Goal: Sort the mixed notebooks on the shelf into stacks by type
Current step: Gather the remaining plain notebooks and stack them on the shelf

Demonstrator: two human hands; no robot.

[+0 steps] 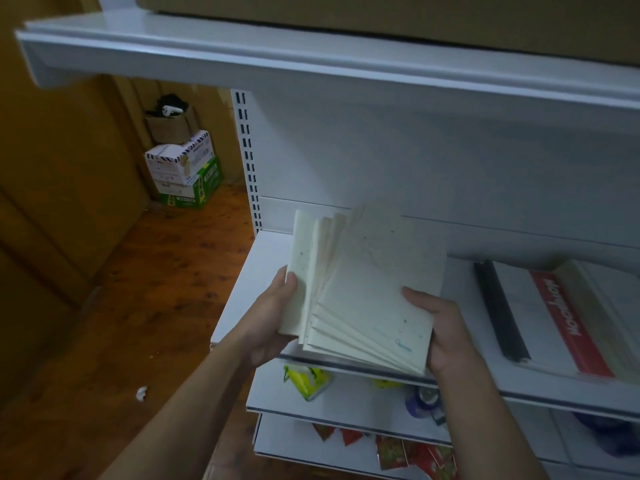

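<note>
I'm standing in what looks like a shop or its stockroom. Before me is a white metal display shelf point(249, 271) of the retail kind, its tiers hung on a slotted white upright point(247, 157), with rails along the front edges. The lower tiers carry a yellow-green printed packet point(306, 379) and red printed packets point(408, 452). I hold a fan of identical cream paper-covered notebooks point(367, 299), like stock. Printed cardboard cartons point(183, 171) are stacked on the worn wooden floor point(156, 271), and a big brown cardboard box point(381, 12) sits on top.
</note>
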